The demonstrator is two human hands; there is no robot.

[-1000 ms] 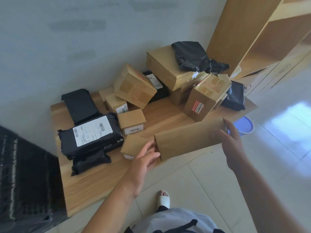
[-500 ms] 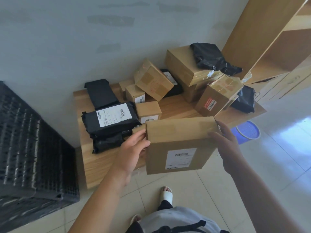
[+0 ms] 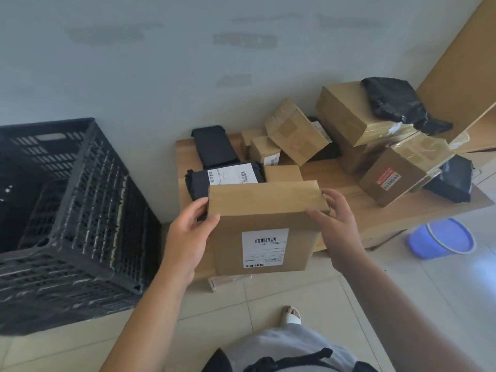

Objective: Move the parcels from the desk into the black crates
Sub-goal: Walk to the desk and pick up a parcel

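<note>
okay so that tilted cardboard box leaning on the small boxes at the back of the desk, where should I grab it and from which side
Probably take the tilted box by its two long side faces, coming down from above and the front. Its taped top face tips up toward you and stands clear, while its lower end rests against the small boxes and the black mailer behind it, so low or rear approaches look blocked.

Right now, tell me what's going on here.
A person is holding a flat cardboard box with both hands, the left hand gripping its left edge and the right hand its right edge, white shipping label facing them. It is lifted in front of the wooden desk, where more boxes and black mailer bags are piled. A black crate stands on the floor to the left.
</note>
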